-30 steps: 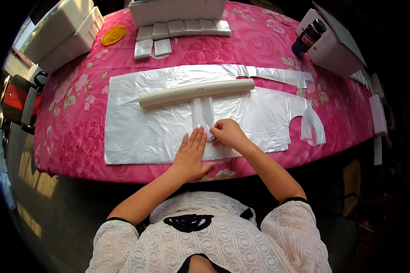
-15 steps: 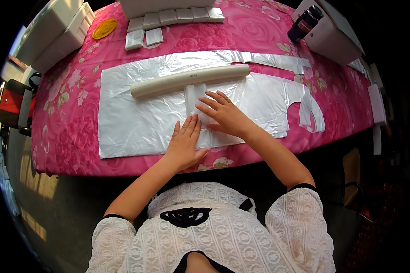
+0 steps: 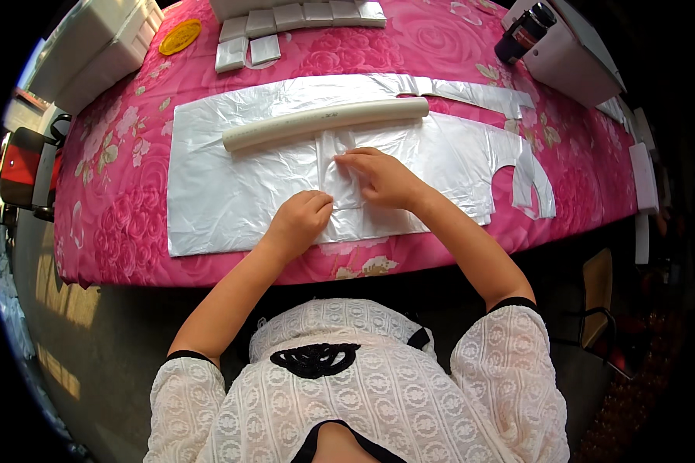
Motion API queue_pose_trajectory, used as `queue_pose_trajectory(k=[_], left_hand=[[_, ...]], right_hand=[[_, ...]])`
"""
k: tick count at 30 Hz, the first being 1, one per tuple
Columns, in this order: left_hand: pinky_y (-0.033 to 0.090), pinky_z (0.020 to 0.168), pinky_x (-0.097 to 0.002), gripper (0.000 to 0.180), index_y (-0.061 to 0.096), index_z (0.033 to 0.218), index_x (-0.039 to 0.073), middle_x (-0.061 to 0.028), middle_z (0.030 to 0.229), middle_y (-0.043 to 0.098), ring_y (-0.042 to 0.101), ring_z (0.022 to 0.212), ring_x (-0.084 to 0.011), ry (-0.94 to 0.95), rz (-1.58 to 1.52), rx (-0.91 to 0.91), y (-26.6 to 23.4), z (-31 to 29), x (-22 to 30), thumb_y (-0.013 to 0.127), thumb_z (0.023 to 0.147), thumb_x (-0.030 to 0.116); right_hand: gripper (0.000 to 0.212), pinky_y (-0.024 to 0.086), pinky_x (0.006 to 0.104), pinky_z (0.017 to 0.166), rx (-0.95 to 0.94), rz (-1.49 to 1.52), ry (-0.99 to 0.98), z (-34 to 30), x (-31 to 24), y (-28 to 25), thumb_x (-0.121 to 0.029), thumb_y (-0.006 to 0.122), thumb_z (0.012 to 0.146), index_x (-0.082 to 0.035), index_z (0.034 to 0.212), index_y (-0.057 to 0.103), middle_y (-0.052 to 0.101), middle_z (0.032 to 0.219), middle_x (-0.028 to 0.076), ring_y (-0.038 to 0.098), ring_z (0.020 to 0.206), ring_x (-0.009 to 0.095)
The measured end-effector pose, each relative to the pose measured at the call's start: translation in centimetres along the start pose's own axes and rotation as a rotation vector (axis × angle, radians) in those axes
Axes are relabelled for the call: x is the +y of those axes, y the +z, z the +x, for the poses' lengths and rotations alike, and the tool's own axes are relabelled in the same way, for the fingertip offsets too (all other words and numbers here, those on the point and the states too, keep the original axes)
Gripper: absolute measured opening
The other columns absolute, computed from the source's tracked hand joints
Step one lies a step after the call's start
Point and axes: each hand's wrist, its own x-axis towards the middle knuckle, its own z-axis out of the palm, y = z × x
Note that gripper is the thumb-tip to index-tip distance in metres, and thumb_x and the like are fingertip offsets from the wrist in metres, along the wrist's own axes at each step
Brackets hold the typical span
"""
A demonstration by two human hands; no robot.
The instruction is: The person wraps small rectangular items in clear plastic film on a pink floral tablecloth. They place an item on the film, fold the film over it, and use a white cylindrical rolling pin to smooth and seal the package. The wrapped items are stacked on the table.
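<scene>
At the near edge of the bench [image 3: 131, 255], which is covered in a pink flowered cloth, the left hand [image 3: 300, 222] rests curled, knuckles up, on a narrow folded strip of thin plastic [image 3: 340, 185]. Whether its fingers actually pinch the film cannot be told, since they are tucked under. Just beyond, the right hand [image 3: 382, 177] lies nearly flat, fingers together and stretched toward the strip's upper part, pressing rather than gripping.

The strip sits on top of a wide stack of clear plastic sheets [image 3: 232, 177] spread across the middle of the bench, and it runs from the near edge up to a long pale tube [image 3: 324, 123] lying crosswise on the stack.

The film looks slippery and light, so the likeliest slip is the strip skating sideways under the palms and creasing crooked. A push from the right hand could also drag the top sheet along and wrinkle the layers below. If that hand slides further up, it could nudge the tube, which would probably roll toward the far edge and free the sheets it weighs down.

Further off, small silver packets [image 3: 247, 50] lie near the far edge, and a yellow disc [image 3: 181, 36] sits toward the far left corner, well apart from both hands.
</scene>
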Motion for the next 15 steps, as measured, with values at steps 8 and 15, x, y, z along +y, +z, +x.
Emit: queue_pose_trajectory(k=[8, 15], left_hand=[[0.052, 0.072, -0.0324, 0.015, 0.059, 0.078, 0.004, -0.0073, 0.089, 0.063, 0.062, 0.081, -0.0247, -0.203, -0.226, 0.086, -1.1, 0.2, 1.4, 0.067, 0.066, 0.003], [0.042, 0.095, -0.0403, 0.045, 0.057, 0.106, 0.003, -0.0116, 0.117, 0.056, 0.054, 0.108, -0.0253, 0.012, -0.203, -0.087, -2.5, -1.3, 1.5, 0.07, 0.064, 0.011]], right_hand=[[0.039, 0.043, 0.0346, 0.091, 0.125, -0.152, -0.137, -1.3, -0.5, 1.4, 0.007, 0.055, 0.068, -0.006, 0.103, 0.062, 0.06, 0.11, 0.007, 0.052, 0.108, 0.025], [0.023, 0.05, 0.0297, 0.078, 0.262, -0.284, -0.321, -3.5, -1.7, 3.4, -0.01, 0.06, 0.07, -0.01, 0.092, 0.065, 0.065, 0.097, 0.001, 0.062, 0.092, 0.017]])
